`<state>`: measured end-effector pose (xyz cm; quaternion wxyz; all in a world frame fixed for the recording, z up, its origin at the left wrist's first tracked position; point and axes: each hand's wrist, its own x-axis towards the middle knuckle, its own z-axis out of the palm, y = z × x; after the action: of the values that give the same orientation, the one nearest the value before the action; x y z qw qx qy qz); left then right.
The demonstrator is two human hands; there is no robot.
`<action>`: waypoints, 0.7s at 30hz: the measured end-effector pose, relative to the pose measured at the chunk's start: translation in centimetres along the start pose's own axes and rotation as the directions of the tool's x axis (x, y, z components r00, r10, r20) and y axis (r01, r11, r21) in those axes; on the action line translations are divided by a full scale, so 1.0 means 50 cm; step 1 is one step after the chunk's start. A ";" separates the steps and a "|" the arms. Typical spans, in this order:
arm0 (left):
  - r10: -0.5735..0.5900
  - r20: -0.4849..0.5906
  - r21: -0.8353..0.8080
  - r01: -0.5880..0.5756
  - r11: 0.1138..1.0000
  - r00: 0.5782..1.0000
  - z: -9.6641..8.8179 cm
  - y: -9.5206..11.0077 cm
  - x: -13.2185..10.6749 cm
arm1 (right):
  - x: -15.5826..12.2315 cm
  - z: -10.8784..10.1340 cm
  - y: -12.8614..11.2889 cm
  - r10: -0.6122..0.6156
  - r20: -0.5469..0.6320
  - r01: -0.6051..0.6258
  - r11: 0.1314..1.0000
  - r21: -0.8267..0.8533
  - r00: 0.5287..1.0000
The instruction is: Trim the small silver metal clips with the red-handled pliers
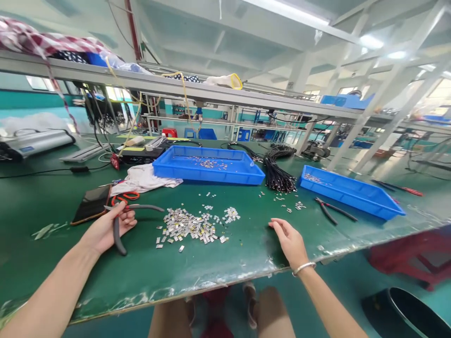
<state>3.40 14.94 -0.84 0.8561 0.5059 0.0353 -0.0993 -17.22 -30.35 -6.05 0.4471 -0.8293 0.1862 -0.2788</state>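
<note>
My left hand, at the left of the green table, is closed around a pair of pliers with grey handles. One handle points right and the other down toward the table's front edge. Just behind that hand lie a dark phone-like slab and something with orange loop handles. My right hand rests near the front edge, thumb and forefinger pressed together; whatever may be between them is hidden. Between my hands spreads a pile of small silvery metal pieces, with a smaller whitish heap beside it.
A large blue tray holds scattered small pieces. To its right lies a bundle of black cables. Farther right are another blue tray and open pliers. A white cloth lies left. A dark bin stands below.
</note>
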 end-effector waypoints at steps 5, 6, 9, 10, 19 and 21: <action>-0.043 0.142 -0.014 0.045 0.999 0.989 -0.019 -0.004 0.013 | -0.002 -0.004 0.005 -0.005 -0.003 0.005 1.000 -0.006 1.000; -0.043 0.156 -0.018 0.046 0.999 0.987 -0.020 -0.004 0.014 | -0.002 -0.005 0.005 -0.005 -0.004 0.005 1.000 -0.005 1.000; -0.039 0.176 -0.028 0.045 0.999 0.984 -0.021 -0.005 0.016 | -0.003 -0.005 0.006 -0.007 -0.010 0.007 1.000 0.003 1.000; -0.038 0.176 -0.029 0.044 0.999 0.984 -0.021 -0.005 0.016 | -0.003 -0.004 0.006 -0.006 -0.013 0.006 1.000 0.007 1.000; -0.034 0.175 -0.005 0.035 0.999 0.984 -0.021 -0.006 0.019 | -0.003 -0.003 0.000 0.006 -0.016 -0.005 0.999 0.034 1.000; -0.035 0.167 0.000 0.035 0.999 0.985 -0.021 -0.006 0.020 | -0.003 -0.003 -0.001 0.010 -0.011 -0.010 0.999 0.036 1.000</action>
<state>4.33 15.59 -1.79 0.8549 0.4939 -0.0276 -0.1562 -17.42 -30.33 -6.00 0.4625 -0.8184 0.1880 -0.2847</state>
